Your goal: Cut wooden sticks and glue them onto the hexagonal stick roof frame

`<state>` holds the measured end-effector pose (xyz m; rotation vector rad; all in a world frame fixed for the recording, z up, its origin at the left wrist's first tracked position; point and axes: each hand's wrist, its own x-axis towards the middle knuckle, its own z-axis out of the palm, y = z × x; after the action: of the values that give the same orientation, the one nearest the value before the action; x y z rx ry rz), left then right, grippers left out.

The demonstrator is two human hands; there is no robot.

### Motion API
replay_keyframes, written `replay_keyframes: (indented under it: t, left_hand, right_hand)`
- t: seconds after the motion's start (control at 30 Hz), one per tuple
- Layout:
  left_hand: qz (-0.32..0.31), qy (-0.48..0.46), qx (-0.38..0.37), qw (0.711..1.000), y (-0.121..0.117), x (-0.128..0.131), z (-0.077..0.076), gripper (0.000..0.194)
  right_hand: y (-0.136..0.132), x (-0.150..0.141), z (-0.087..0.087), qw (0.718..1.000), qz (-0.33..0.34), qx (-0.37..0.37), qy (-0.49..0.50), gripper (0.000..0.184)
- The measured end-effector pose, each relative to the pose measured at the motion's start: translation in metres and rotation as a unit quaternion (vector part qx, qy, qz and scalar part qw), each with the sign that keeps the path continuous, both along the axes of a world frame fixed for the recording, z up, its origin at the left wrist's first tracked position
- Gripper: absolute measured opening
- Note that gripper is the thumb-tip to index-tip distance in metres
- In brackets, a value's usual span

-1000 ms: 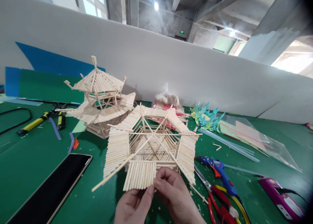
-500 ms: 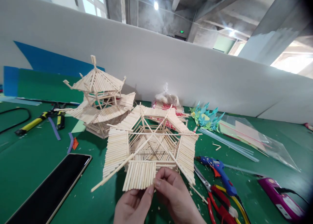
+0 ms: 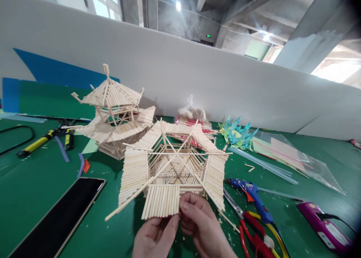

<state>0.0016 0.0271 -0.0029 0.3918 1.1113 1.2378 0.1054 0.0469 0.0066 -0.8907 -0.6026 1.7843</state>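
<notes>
The open stick model [image 3: 175, 153] stood at the centre of the green tabletop [image 3: 113, 235], with its front panel [image 3: 161, 201] pointing to six o'clock. At this panel, both hands were working closely together. The left hand [image 3: 156, 237] was gripping its outer edge, with the thumb at the right corner and the fingers partly hidden beneath. The right hand [image 3: 201, 222] had its thumb and fingers curled together beside the panel's right edge; whether something thin was between them, I could not tell. The model looked very light, and the thin sticks seemed stiff but easy to snap, so I judged that a strong squeeze could loosen the joints. The long bars stretching out to eight and four o'clock appeared the weakest places for holding; the lower frame seemed safer. A taller pagoda-like model [image 3: 124, 132] stood at ten o'clock, a phone [image 3: 60, 218] lay at eight, and a blue glue gun [image 3: 252, 196] between three and four.
</notes>
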Motion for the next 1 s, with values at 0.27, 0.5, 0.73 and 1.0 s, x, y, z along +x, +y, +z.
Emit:
replay_keyframes:
  t: [0.27, 0.5, 0.73, 1.0]
  left_hand:
    - [0.017, 0.004, 0.000, 1.000, 0.005, 0.010, 0.013, 0.030]
    - [0.021, 0.029, -0.024, 0.999, 0.003, 0.012, 0.022, 0.016]
    - [0.027, 0.088, 0.016, 0.996, 0.001, 0.014, 0.022, 0.010]
    - [-0.005, 0.115, 0.084, 0.990, -0.002, 0.012, 0.016, 0.023]
  right_hand:
    - [-0.001, 0.002, -0.004, 1.000, -0.003, 0.014, 0.001, 0.024]
    - [-0.009, 0.012, 0.003, 0.999, -0.017, 0.013, -0.048, 0.021]
    - [-0.032, 0.053, -0.005, 0.981, -0.086, 0.016, -0.175, 0.021]
    - [-0.063, 0.112, -0.021, 0.907, -0.164, 0.038, -0.386, 0.022]
